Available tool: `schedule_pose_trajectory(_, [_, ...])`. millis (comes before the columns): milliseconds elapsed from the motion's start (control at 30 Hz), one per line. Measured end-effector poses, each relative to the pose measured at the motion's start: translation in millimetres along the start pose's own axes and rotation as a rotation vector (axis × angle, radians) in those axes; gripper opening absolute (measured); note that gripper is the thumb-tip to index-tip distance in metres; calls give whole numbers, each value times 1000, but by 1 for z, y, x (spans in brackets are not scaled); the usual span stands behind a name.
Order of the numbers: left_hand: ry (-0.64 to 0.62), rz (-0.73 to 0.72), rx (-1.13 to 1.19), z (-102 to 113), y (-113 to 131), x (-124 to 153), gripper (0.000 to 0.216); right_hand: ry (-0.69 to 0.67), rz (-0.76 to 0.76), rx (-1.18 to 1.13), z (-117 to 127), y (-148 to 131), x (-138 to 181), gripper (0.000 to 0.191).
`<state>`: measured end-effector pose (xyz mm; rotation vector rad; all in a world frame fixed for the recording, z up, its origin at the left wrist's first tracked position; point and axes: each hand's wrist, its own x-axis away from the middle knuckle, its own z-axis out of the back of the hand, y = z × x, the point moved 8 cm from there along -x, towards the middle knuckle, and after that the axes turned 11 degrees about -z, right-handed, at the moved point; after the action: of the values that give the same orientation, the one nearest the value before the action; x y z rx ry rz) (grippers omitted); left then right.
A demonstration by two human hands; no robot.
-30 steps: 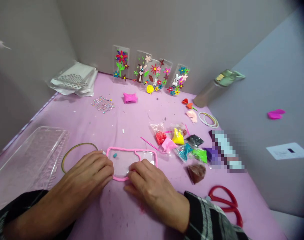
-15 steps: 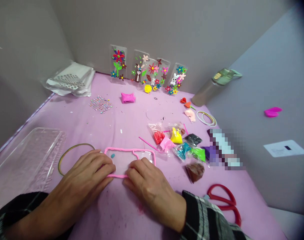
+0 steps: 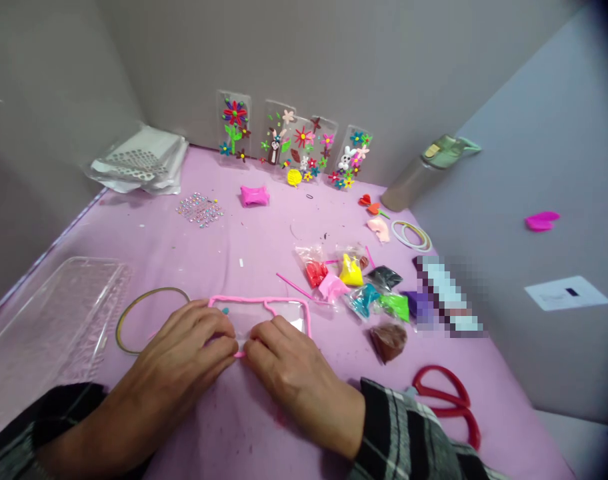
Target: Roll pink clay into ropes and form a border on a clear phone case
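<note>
A clear, flat case (image 3: 241, 320), perhaps a phone case, lies in front of me with a thin pink clay strip (image 3: 244, 299) along its rim. My left hand (image 3: 194, 337) covers its left side, fingers bent and closed on the strip at the near edge. Beside it my right hand (image 3: 284, 360) pinches the same near edge, fingertips almost touching the left ones. Only a short bit of pink shows between them. A small blue dab (image 3: 225, 311) sits inside the case near my left fingers. The rest of the near rim is hidden under both hands.
Bags of coloured clay (image 3: 351, 272) lie right of the case, with red-handled scissors (image 3: 447, 400) nearer me. A bangle (image 3: 121, 320) and clear plastic box (image 3: 59, 320) are left. Decorated clear cases (image 3: 234, 130) lean on the back wall near a bottle (image 3: 414, 177).
My left hand has slid right along the near edge, and my right hand has shifted slightly left, narrowing the gap between them. The view has moved slightly.
</note>
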<state>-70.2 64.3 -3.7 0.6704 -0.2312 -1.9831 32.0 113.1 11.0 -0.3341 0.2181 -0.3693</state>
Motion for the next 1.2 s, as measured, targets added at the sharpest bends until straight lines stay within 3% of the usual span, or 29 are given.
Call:
schedule_pose_trajectory(133, [14, 29, -84, 7, -4, 3, 8, 34, -30, -29, 2, 3, -1, 22])
schedule_pose_trajectory(400, [21, 46, -207, 17, -16, 17, 17, -34, -2, 21, 0, 1, -1, 18])
schedule_pose_trajectory(667, [20, 12, -212, 17, -15, 19, 14, -3, -16, 1, 0, 2, -1, 16])
schedule_pose_trajectory(833, [30, -104, -243, 21, -19, 23, 13, -2, -19, -7, 1, 2, -2, 17])
schedule_pose_trajectory(1000, [8, -118, -225, 21, -22, 22, 13, 67, -62, -115, 6, 8, 0, 20])
schedule_pose_trajectory(1200, [61, -28, -169, 22, -23, 27, 21, 167, -236, -370, 29, 43, 5, 21])
